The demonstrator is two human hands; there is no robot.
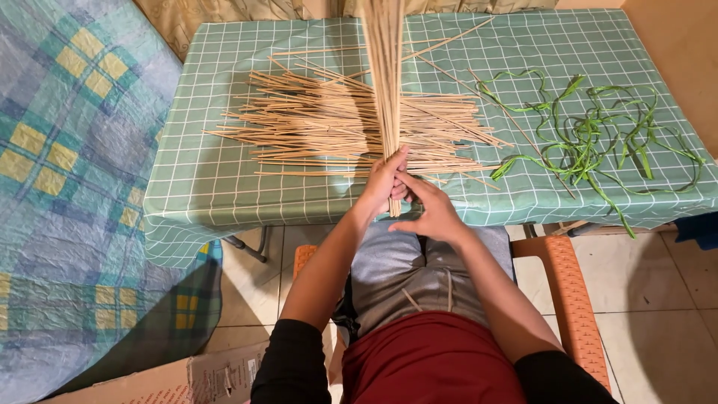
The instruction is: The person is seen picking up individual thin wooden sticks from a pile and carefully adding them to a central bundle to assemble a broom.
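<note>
The left hand (383,183) clenched an upright bundle of thin sticks (384,82) near its base while the right hand (430,213) cupped it alongside, evidently keeping it together above the loose sticks (329,123) spread on the bench (202,187) just beyond.

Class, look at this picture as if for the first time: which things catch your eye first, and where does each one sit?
First comes the upright bundle of thin sticks, gripped at its lower end by the left hand and right hand at the table's near edge. Behind it, a loose pile of sticks fans across the green checked tablecloth. To the right lie tangled green strips.
</note>
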